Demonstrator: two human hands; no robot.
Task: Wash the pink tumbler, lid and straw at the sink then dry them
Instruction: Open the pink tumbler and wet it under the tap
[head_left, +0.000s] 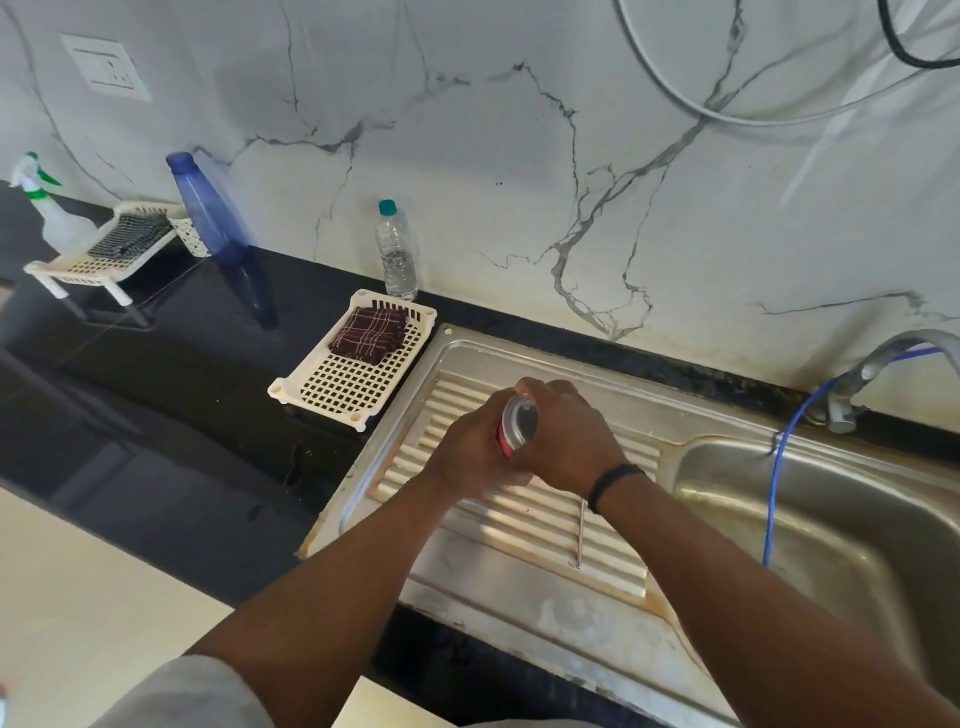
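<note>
Both my hands meet over the ribbed steel drainboard (524, 525). My left hand (470, 454) wraps the pink tumbler (505, 441), of which only a thin pink strip shows between the hands. My right hand (566, 436) is closed over the clear lid (521, 420) on the tumbler's top. The metal straw (580, 532) lies loose on the drainboard ribs, just below my right wrist, touching neither hand.
The sink basin (831, 519) lies to the right, with a tap (878, 364) and a blue hose (774, 478) hanging into it. A cream rack (337, 395) holding a maroon checked cloth (370, 335) stands left of the drainboard. A water bottle (396, 252), a blue bottle (208, 208) and a spray bottle (52, 208) stand on the black counter.
</note>
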